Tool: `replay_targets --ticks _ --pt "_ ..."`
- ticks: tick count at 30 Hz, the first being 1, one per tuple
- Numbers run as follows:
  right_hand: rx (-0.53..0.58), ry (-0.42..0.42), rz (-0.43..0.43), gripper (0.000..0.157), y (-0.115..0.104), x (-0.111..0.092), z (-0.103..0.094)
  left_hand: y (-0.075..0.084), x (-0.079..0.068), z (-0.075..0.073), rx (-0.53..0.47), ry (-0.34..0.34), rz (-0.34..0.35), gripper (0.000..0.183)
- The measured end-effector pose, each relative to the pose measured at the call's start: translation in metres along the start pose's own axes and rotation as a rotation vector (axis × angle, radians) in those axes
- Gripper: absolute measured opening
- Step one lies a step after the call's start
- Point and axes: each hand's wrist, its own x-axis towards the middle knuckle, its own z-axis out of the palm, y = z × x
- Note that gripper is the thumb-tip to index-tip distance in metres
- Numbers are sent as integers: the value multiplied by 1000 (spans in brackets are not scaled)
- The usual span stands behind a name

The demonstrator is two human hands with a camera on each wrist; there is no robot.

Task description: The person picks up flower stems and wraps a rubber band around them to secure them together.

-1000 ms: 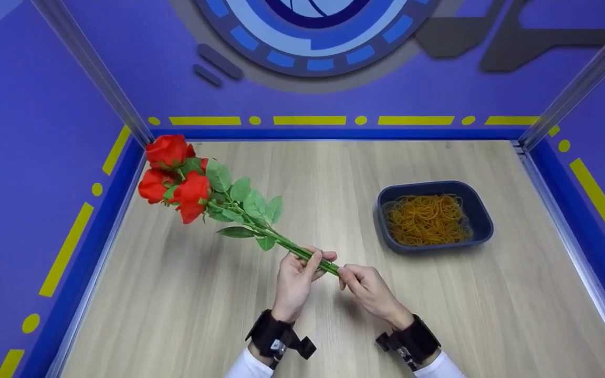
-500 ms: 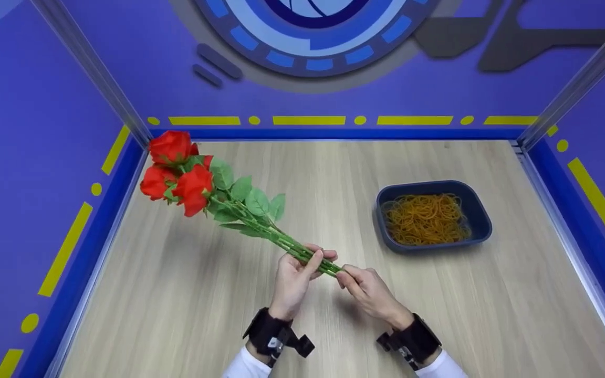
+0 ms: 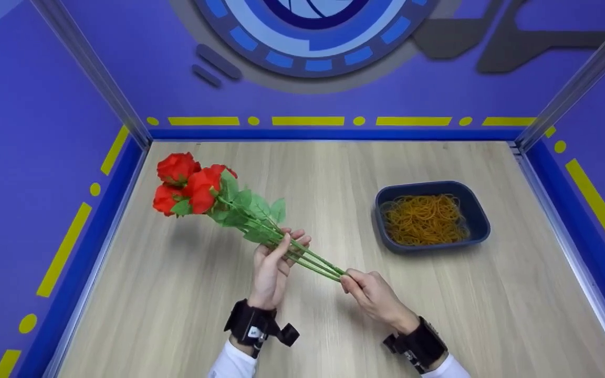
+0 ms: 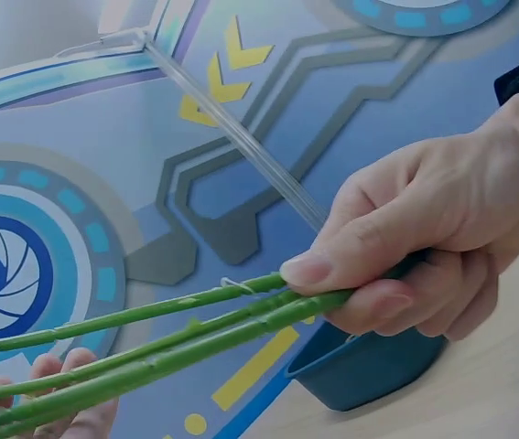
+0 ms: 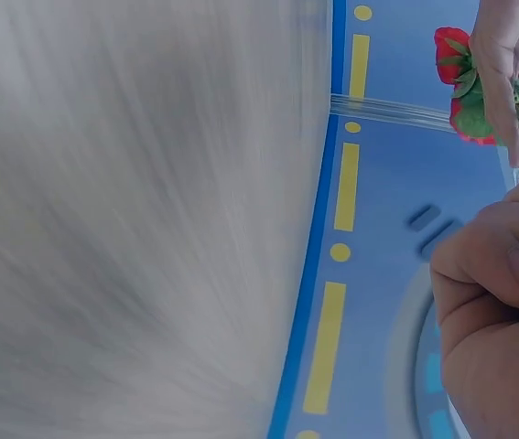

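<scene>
A bunch of red artificial-looking roses (image 3: 204, 188) with green leaves is held slantwise above the table, blooms toward the far left. My right hand (image 3: 377, 298) pinches the stem ends between thumb and curled fingers. Farther up the stems, just below the leaves, my left hand (image 3: 271, 273) holds them loosely between thumb and fingers. Seen from the left wrist, the green stems (image 4: 149, 368) spread slightly apart between the hands. In the right wrist view the right hand (image 5: 502, 293) hides the stem ends, and part of the blooms shows behind the left hand.
To the right on the wooden table (image 3: 491, 304) stands a dark blue-grey rectangular tub (image 3: 386, 239) with a tangle of orange-yellow rubber bands (image 3: 426, 219). Blue-purple printed panels (image 3: 313, 100) enclose the table at the back and sides.
My left hand has slid up the stems toward the leaves, away from the right hand. The blooms have shifted right and nearer. The right hand keeps its grip, moving slightly.
</scene>
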Motion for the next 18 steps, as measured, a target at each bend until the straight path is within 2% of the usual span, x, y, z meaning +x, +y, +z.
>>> replay_targets --ticks 6,12,18 --pt "-37 -28 -1 28 -3 -2 -1 6 4 0 -75 22 5 11" --pt "-114 -41 -93 30 -6 -3 1 7 7 7 -218 80 -1 29" --pt "-245 -32 -153 29 -7 -4 0 3 9 14 -241 142 1 41"
